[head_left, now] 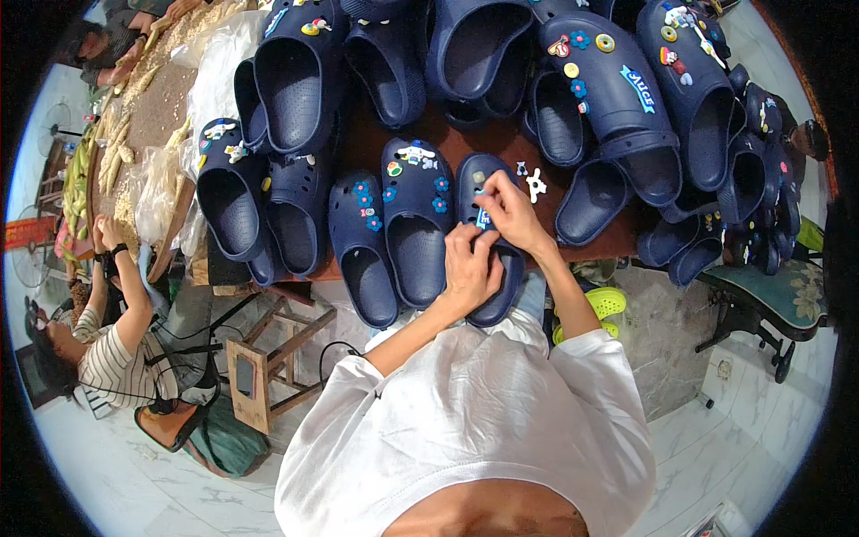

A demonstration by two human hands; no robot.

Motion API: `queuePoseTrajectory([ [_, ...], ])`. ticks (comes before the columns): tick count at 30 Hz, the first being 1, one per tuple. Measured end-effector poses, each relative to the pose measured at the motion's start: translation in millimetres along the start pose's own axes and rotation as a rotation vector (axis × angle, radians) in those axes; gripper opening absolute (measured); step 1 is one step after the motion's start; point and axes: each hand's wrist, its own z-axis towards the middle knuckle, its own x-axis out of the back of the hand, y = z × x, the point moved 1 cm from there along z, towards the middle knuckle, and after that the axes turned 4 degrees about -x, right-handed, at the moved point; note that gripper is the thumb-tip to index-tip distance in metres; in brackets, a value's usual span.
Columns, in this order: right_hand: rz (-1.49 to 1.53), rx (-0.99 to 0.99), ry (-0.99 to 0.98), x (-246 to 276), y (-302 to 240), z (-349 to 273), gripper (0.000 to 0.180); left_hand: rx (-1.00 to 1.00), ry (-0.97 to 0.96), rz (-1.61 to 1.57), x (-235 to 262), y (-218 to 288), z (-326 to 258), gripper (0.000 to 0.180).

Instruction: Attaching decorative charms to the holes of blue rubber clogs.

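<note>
Under both hands' grip, navy clog [501,277] w/ blue charm [484,220]

Two hands are working on one navy clog [488,234] at the table's near edge. Directly left of that clog, two more decorated navy clogs [394,228] are lying side by side. Just right of it, two loose white charms [532,182] are resting. Beyond it, over a dozen navy clogs are crowding together.

Both hands [488,242] on navy clog [488,228] — pressing charm.
</note>
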Motion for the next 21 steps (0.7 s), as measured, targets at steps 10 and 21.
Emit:
queuePoseTrajectory([
  [10, -0.231, 0.045, 0.485, 35, 4, -12, 0.018, -0.001, -0.025, -0.002, 2, -2, -1, 0.05],
  [21, -0.342, 0.079, 0.415, 25, -13, -3, 0.027, -0.004, -0.022, -0.007, 3, -2, -1, 0.049],
])
